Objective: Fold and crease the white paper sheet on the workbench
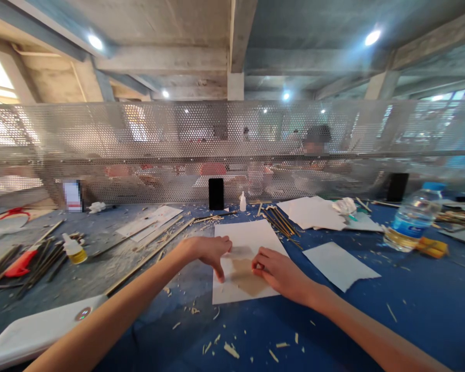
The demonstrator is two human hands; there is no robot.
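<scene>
A white sheet of paper [251,232] lies on the blue table before me. My left hand [209,253] rests at its left side, thumb and fingers spread apart and touching the sheet. Over the right part of the paper, my right hand [281,271] has its fingers curled into a pinch. Whatever sits between those fingertips is too small to make out. Between the hands, a tan-brown patch [242,276] shows on the sheet; whether it is a thin flat piece or partly shadow, I cannot tell.
Thin wooden sticks [281,219], shavings and paper scraps litter the table. Farther back stand a black phone [216,194] and a small white glue bottle [243,201]. A water bottle [413,219] is at right; a yellow glue bottle [75,250] and white power bank [42,328] are at left.
</scene>
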